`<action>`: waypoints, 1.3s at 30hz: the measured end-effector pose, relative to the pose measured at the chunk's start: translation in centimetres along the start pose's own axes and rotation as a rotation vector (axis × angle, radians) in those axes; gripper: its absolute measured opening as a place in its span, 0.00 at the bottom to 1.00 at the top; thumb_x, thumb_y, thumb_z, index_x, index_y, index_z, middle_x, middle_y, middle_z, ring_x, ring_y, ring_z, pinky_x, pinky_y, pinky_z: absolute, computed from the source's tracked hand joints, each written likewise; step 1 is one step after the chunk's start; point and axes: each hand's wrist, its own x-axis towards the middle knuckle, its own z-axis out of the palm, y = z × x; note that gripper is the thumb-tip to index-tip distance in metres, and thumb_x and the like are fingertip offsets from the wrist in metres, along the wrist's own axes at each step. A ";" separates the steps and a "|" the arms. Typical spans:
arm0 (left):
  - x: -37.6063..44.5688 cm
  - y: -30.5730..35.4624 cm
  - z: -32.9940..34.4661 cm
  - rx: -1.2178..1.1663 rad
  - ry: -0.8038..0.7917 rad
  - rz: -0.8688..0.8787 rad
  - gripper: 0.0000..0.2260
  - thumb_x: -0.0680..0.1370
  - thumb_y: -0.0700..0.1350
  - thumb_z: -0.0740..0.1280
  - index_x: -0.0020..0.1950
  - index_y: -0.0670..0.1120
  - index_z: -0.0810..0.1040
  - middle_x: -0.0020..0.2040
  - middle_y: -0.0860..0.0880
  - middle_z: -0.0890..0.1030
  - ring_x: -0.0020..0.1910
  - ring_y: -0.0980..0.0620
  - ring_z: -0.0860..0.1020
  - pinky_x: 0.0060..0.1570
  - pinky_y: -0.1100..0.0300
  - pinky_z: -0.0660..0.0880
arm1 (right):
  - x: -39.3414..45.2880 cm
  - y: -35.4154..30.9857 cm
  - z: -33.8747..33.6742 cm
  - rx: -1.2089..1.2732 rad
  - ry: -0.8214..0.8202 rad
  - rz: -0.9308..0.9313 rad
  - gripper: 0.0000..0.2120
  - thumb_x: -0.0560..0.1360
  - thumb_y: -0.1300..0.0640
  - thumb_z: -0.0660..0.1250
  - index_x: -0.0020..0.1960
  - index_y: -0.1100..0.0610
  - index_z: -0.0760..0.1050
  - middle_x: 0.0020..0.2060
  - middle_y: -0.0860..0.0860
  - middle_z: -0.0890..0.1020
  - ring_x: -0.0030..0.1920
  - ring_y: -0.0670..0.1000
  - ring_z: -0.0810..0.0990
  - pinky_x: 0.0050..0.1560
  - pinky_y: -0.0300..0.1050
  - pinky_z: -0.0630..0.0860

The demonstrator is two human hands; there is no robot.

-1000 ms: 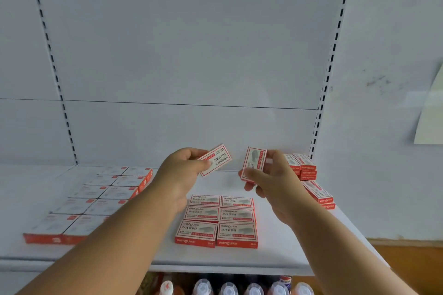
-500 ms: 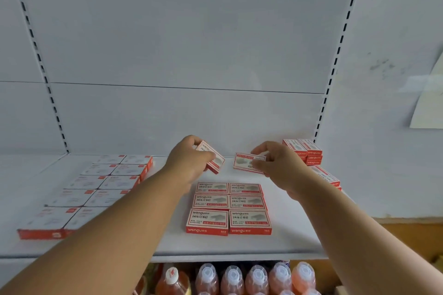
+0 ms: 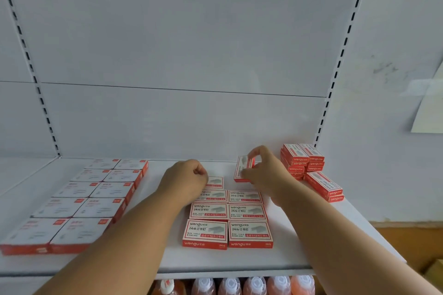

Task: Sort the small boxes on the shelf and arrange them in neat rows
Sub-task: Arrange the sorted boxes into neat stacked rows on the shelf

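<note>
A flat box (image 3: 215,182) is pressed by the curled left hand (image 3: 185,178); a tilted box (image 3: 243,168) is pinched by the right hand (image 3: 266,171) near the shelf (image 3: 239,260) back edge.

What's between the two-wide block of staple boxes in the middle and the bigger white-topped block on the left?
In the head view only bare white shelf separates the middle block from the left block; the left forearm crosses above that gap.

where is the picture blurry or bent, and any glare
Head view: the shelf uprights bow outward from wide-angle distortion; the white boxes at left look soft, their print unreadable; the right hand is slightly smeared; light is even, with no hard glare.
</note>
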 end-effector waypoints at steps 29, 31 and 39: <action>0.3 -0.9 0.7 0.078 0.048 0.151 0.08 0.79 0.51 0.62 0.49 0.55 0.82 0.53 0.54 0.79 0.49 0.52 0.78 0.46 0.58 0.75 | -0.4 -0.5 0.1 -0.480 0.040 0.017 0.09 0.76 0.53 0.66 0.54 0.56 0.76 0.46 0.51 0.82 0.44 0.52 0.82 0.46 0.51 0.82; 0.5 -1.0 0.8 0.068 0.056 0.157 0.08 0.79 0.50 0.63 0.47 0.55 0.82 0.53 0.54 0.79 0.49 0.52 0.78 0.47 0.59 0.74 | -0.8 -0.2 0.2 -0.586 0.026 -0.001 0.10 0.76 0.51 0.66 0.48 0.56 0.80 0.44 0.51 0.83 0.44 0.52 0.82 0.47 0.50 0.81; 0.7 -1.1 0.6 0.052 0.022 0.207 0.09 0.79 0.51 0.64 0.49 0.54 0.84 0.51 0.56 0.82 0.49 0.54 0.79 0.47 0.60 0.74 | -1.1 0.3 0.7 -0.655 0.029 -0.053 0.12 0.77 0.46 0.66 0.47 0.54 0.81 0.43 0.49 0.82 0.44 0.50 0.80 0.44 0.44 0.76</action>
